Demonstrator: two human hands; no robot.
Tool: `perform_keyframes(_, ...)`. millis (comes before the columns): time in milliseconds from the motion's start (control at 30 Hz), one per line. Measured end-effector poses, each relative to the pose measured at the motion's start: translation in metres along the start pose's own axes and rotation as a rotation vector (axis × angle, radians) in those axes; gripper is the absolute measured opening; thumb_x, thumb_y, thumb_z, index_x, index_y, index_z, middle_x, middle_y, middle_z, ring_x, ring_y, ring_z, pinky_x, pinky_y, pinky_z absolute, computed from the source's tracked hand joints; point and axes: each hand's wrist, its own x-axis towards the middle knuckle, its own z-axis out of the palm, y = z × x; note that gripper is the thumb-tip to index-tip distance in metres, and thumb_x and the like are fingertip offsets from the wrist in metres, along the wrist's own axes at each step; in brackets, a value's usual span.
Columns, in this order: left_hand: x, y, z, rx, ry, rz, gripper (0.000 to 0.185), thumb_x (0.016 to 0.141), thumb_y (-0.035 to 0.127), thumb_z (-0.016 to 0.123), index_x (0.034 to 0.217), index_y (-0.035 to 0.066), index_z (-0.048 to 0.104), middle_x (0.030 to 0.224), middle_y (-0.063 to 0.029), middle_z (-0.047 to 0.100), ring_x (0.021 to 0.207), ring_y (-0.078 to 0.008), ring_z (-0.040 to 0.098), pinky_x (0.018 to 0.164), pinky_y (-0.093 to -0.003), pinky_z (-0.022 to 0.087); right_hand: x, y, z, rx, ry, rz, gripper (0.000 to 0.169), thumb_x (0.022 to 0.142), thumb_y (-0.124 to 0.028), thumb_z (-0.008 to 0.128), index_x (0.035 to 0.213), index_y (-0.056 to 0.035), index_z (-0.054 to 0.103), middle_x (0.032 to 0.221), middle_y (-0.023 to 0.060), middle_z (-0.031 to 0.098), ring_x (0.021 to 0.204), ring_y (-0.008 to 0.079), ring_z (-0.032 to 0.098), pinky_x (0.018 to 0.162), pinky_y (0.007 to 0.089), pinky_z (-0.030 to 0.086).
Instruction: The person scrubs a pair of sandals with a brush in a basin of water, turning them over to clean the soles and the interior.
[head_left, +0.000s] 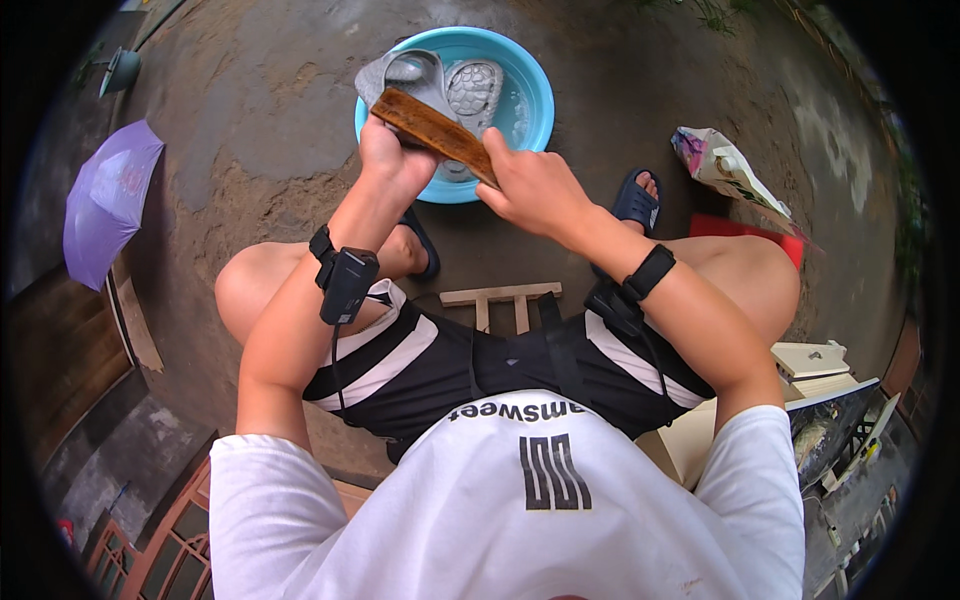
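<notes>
My right hand (536, 184) grips one end of a brown wooden scrubbing brush (435, 133), its back facing up and its bristles hidden. The brush lies across a wet grey slide slipper (371, 81), which my left hand (394, 154) holds by the near end, palm turned up. Both hands are over the near rim of a light-blue plastic basin (546, 124). Inside the basin, a second grey slipper (474, 94) leans with its patterned sole showing. Water with some suds (517, 112) lies around it.
A printed plastic bag (731, 166) stands to the right, beside a red object (787, 244). An open purple umbrella (112, 202) rests at the left. Between my legs is a low wooden frame (501, 294). Boards (810, 360) lie at the right rear.
</notes>
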Motion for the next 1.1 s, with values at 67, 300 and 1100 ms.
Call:
perform_keyframes(67, -0.012, -0.003, 0.014, -0.011, 0.051, -0.034, 0.042, 0.104, 0.033, 0.036, 0.133, 0.007, 0.051, 0.139, -0.0159, 0.051, 0.124, -0.0343, 0.051, 0.109, -0.0567, 0.037, -0.001, -0.002, 0.001, -0.021, -0.023, -0.011, 0.054, 0.085, -0.026, 0.067, 0.123, -0.0005, 0.04, 0.079, 0.0224, 0.067, 0.071, 0.0423, 0.066, 0.062, 0.0495, 0.053)
perform_keyframes(300, 0.003, 0.016, 0.002, -0.111, -0.095, -0.064, 0.051, 0.106, 0.034, 0.022, 0.146, 0.004, 0.032, 0.152, -0.0234, 0.031, 0.138, -0.0429, 0.034, 0.11, -0.0722, 0.029, 0.002, 0.005, -0.005, -0.013, -0.004, 0.023, 0.054, 0.083, -0.024, 0.068, 0.12, 0.002, 0.039, 0.078, 0.0233, 0.066, 0.07, 0.0431, 0.065, 0.06, 0.05, 0.053)
perform_keyframes(1100, 0.002, 0.01, 0.005, -0.153, -0.229, -0.051, 0.053, 0.106, 0.038, 0.029, 0.145, 0.003, 0.036, 0.147, -0.0225, 0.038, 0.133, -0.0427, 0.04, 0.111, -0.0655, 0.034, 0.005, -0.001, -0.022, -0.001, 0.048, 0.11, 0.046, 0.083, -0.023, 0.066, 0.111, -0.001, 0.037, 0.068, 0.0255, 0.063, 0.066, 0.0462, 0.064, 0.06, 0.0535, 0.053)
